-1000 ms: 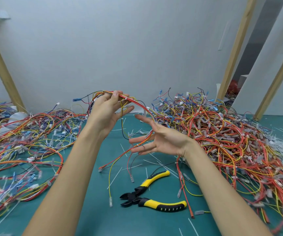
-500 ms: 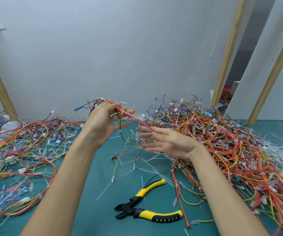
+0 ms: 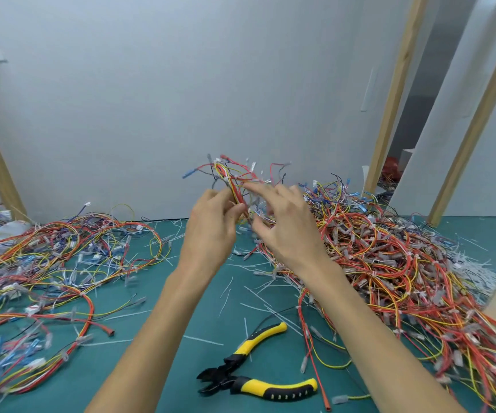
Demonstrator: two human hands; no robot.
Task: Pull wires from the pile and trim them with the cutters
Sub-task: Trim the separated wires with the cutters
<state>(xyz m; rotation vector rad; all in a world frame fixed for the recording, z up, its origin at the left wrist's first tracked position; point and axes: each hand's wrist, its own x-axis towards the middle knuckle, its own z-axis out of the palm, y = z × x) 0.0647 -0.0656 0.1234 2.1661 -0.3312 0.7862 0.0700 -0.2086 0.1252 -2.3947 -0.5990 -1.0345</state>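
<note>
red-and-yellow wire bundle (image 3: 234, 186), likely light and limp, gripped in the left hand (image 3: 211, 231); right hand (image 3: 285, 231) spread, holding nothing; best pinched where strands gather.

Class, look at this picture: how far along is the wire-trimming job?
Done: white offcuts litter the mat, so some trimming looks finished. In hand: the left hand grips a small bundle of wires while the right hand touches it with spread fingers. Left: the cutters lie untouched on the mat, and a big pile waits at right.
</note>
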